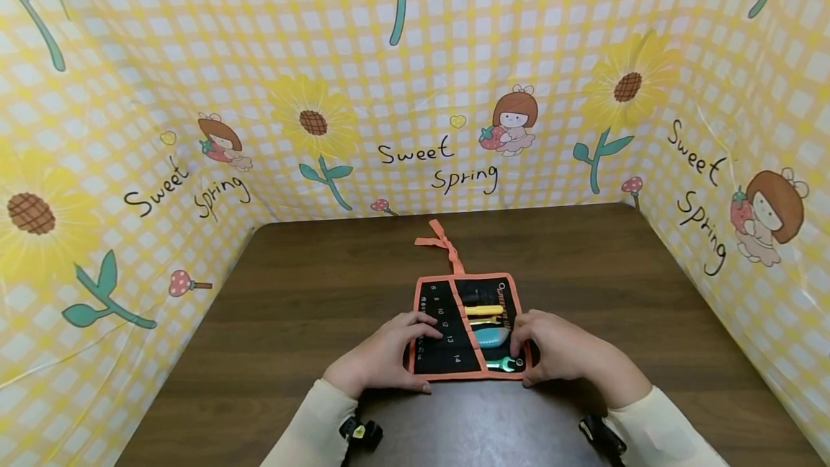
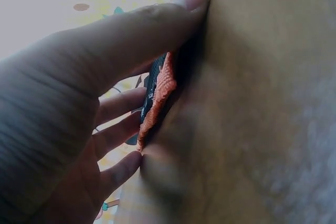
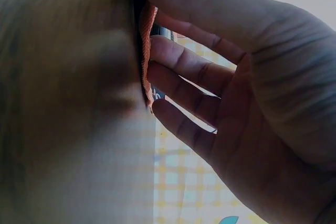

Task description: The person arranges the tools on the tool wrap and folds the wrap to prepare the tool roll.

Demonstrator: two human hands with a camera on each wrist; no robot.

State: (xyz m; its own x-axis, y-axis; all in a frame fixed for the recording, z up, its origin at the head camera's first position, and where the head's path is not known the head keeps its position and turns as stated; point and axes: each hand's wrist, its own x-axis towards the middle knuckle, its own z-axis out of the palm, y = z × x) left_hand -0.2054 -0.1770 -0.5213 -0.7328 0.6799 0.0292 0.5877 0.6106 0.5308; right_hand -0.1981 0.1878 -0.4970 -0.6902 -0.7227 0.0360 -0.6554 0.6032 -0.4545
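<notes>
A black tool pouch (image 1: 436,359) with orange trim lies unfolded on the table. Printed numbers run down its left panel. From the slanted pocket on the right show a yellow handle (image 1: 484,310), a thin metal wrench (image 1: 485,321), a light-blue handle (image 1: 491,338) and a green wrench (image 1: 502,364). My left hand (image 1: 387,353) rests over the pouch's left edge, fingers extended onto the panel, thumb along the near edge. At the opposite side, my right hand (image 1: 556,347) touches the right edge with its fingertips, its thumb by the near corner. In the right wrist view, the fingertips meet the orange trim (image 3: 147,51).
An orange tie strap (image 1: 454,254) stretches from the pouch's far edge across the brown wooden table (image 1: 311,272). Yellow checked cloth (image 1: 415,114) walls in the table at the back and both sides. Each wrist wears a black strapped device (image 1: 361,433).
</notes>
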